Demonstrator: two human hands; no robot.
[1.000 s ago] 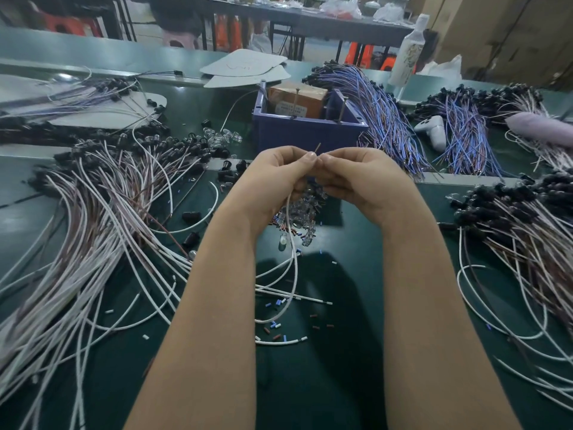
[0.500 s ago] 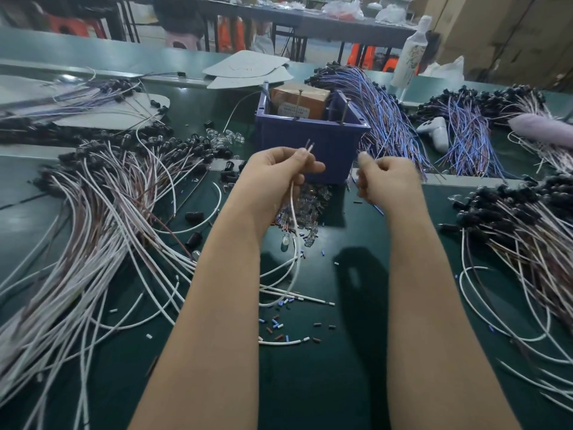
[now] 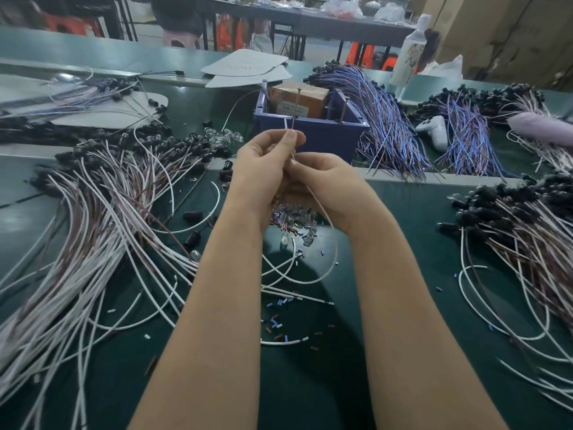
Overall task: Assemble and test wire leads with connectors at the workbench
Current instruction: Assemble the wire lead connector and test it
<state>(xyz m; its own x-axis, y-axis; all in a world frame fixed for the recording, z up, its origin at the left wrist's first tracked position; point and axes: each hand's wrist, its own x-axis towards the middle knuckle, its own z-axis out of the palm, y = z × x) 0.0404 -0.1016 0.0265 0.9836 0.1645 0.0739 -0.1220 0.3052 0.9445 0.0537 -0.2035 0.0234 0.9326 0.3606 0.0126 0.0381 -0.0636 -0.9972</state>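
Assembly step, apparently: pairing ends. Pinched white wire (image 3: 285, 123) and brown wire (image 3: 317, 202) in left hand (image 3: 263, 169), tips just above thumb. Gripped brown wire below pinch with right hand (image 3: 325, 184). Next probably called for levelling tips before joining.

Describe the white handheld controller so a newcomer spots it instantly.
Start at the blue bin at mid-bench. Right of it, the white controller lies between one blue-wire bundle and a second bundle. Unlike the thin strands around, it is a smooth white shell with buttons.
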